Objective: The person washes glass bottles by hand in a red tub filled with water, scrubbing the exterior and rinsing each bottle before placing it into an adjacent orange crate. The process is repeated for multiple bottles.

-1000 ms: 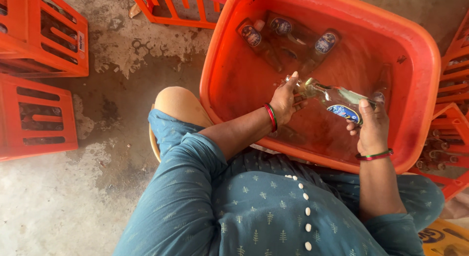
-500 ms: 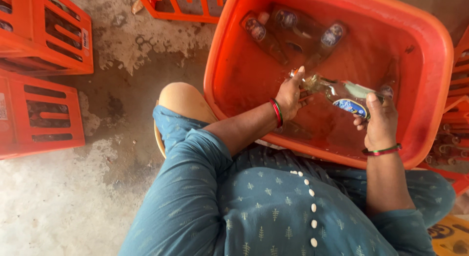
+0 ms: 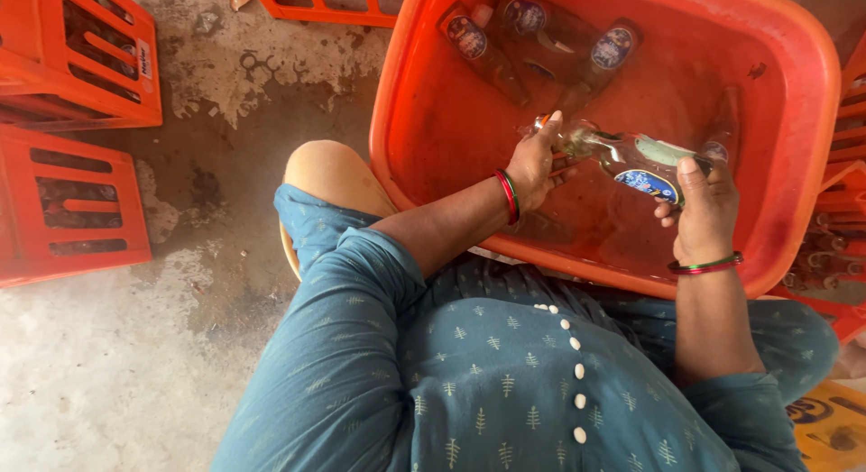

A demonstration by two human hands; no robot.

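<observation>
Left hand (image 3: 534,165): I see it clamped on the neck of the glass bottle (image 3: 622,159).
Right hand (image 3: 699,206): clamped on its base.
Bottle: above the orange tub (image 3: 794,165).

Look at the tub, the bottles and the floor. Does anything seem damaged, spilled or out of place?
Nothing broken shows. Both hands, left and right, hold one bottle level over the tub. The floor has a dark wet-looking patch beside it.
</observation>
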